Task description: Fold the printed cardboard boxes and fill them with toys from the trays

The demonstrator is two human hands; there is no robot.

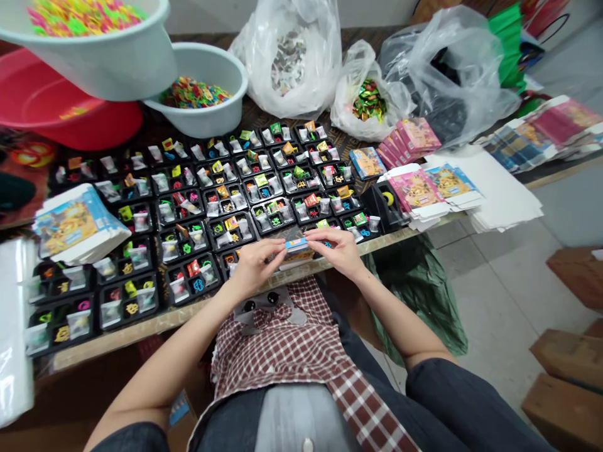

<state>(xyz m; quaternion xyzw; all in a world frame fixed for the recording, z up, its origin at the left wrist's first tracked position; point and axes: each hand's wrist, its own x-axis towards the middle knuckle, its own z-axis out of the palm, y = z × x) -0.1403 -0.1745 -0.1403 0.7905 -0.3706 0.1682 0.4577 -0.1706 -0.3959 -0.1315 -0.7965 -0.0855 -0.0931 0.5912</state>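
A small printed box [298, 253] with a blue top edge stands at the front edge of the table, between both hands. My left hand [260, 262] pinches its left end with thumb and fingers. On the other end, my right hand [338, 248] grips the top corner in the same way. Right behind the box are rows of black plastic trays [230, 231], each holding small wrapped packets and bright plastic pieces. The lower part of the box is partly hidden by my fingers.
Flat printed cartons are stacked at left [78, 226] and right [419, 191]. Pink boxes [414, 138] lie behind. Grey basins [207, 110], a red basin [103, 122] and plastic bags [301, 75] line the back. A green bag [419, 295] hangs below the front edge; brown cartons [565, 358] stand on the floor.
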